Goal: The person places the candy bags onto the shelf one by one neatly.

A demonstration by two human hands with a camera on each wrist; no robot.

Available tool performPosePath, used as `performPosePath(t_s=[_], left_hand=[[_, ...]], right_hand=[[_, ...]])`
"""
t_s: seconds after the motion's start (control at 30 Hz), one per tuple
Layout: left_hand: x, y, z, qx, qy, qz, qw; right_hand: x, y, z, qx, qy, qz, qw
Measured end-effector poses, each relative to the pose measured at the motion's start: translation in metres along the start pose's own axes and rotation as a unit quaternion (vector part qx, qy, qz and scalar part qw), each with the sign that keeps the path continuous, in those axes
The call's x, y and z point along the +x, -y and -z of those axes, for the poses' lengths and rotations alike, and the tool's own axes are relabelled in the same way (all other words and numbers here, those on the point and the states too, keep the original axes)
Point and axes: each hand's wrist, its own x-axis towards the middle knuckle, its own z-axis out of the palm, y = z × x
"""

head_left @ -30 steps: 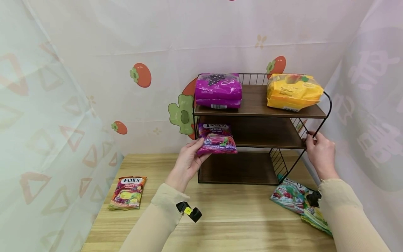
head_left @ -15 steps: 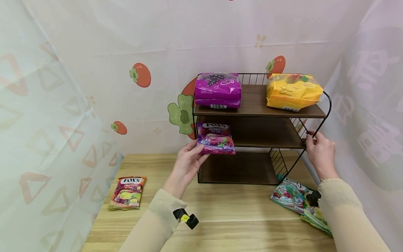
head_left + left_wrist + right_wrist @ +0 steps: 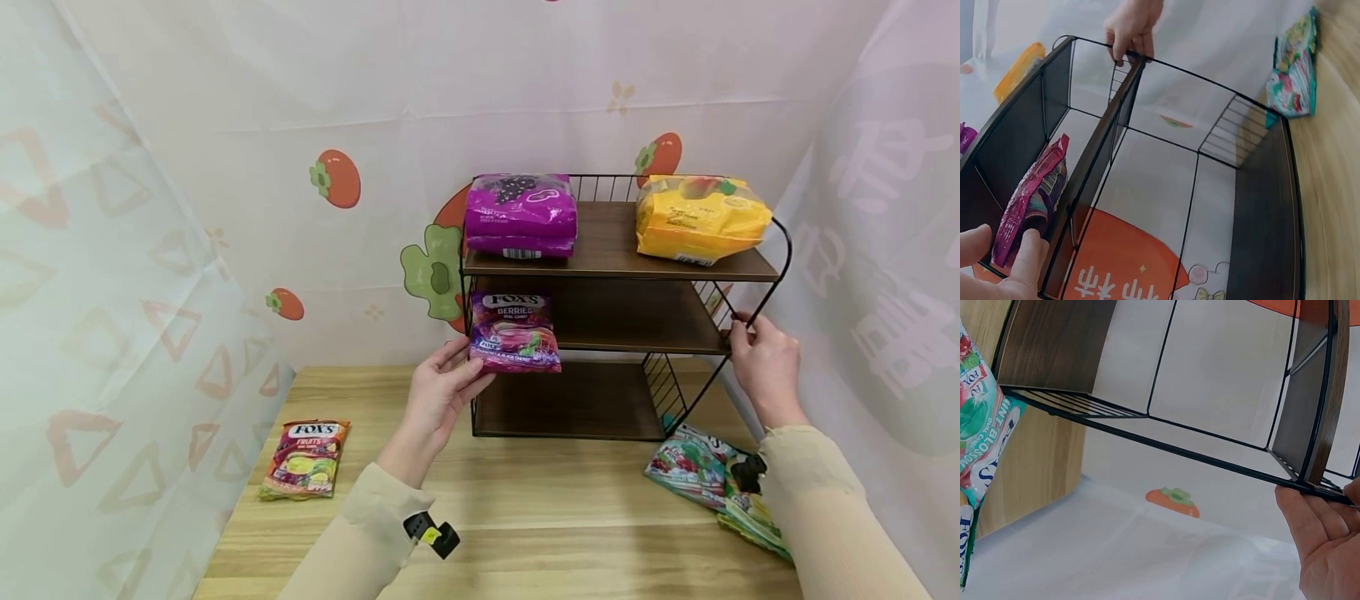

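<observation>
Left grip [image 3: 442, 387] has the berries bag [image 3: 516, 333] pinched at its near left corner; looks like it's partway onto the middle shelf [image 3: 630, 312], front edge poking out. Right grip [image 3: 767, 367] is wrapped on the side of the rack [image 3: 606, 250]. Done, I'd say: purple bag [image 3: 520, 212] and yellow bag [image 3: 697, 221], above the grips. Left: fruits bag [image 3: 306, 460] left of the left grip, two greenish bags [image 3: 688, 464] below the right.

Berries bag [image 3: 515, 329] partly hidden by left fingers [image 3: 1030, 255]; green bag [image 3: 753, 521] partly behind right sleeve [image 3: 813, 475].
</observation>
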Motion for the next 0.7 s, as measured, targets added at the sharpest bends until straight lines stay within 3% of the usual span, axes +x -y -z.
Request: performPosePath(t_s=[0.13,0.2,0.27,0.33,0.4,0.43,0.57,0.6,0.63,0.7], left_hand=[[-0.006,-0.003,0.001,0.073,-0.010,-0.019,0.9971],[-0.009,-0.005,0.000,0.141,-0.023,-0.038,0.9891],[-0.014,-0.005,-0.002,0.227,-0.033,-0.073,0.9707],[-0.018,-0.005,-0.005,0.324,-0.038,-0.123,0.9370],[-0.023,-0.004,-0.007,0.422,-0.033,-0.186,0.8867],[-0.026,-0.003,-0.009,0.470,-0.028,-0.221,0.8541],[-0.035,0.003,-0.014,0.619,-0.019,-0.340,0.7075],[-0.038,0.004,-0.016,0.642,-0.019,-0.363,0.6753],[-0.039,0.006,-0.017,0.660,-0.020,-0.384,0.6452],[-0.042,0.009,-0.020,0.684,-0.018,-0.419,0.5967]], right_hand=[[0.000,0.000,-0.001,0.004,-0.010,0.006,0.9999],[0.000,0.000,-0.002,0.005,-0.015,0.010,0.9998],[-0.001,0.001,-0.002,0.008,-0.018,0.013,0.9997],[-0.001,0.001,-0.002,0.010,-0.018,0.014,0.9997],[-0.001,0.001,-0.002,0.009,-0.015,0.009,0.9998],[-0.001,0.001,-0.002,0.007,-0.013,0.006,0.9999],[0.000,0.000,-0.001,0.002,-0.009,0.000,1.0000],[0.000,0.000,-0.001,0.002,-0.009,0.000,1.0000],[0.000,0.000,-0.001,0.002,-0.010,0.002,0.9999],[0.000,-0.001,-0.001,0.003,-0.011,0.004,0.9999]])
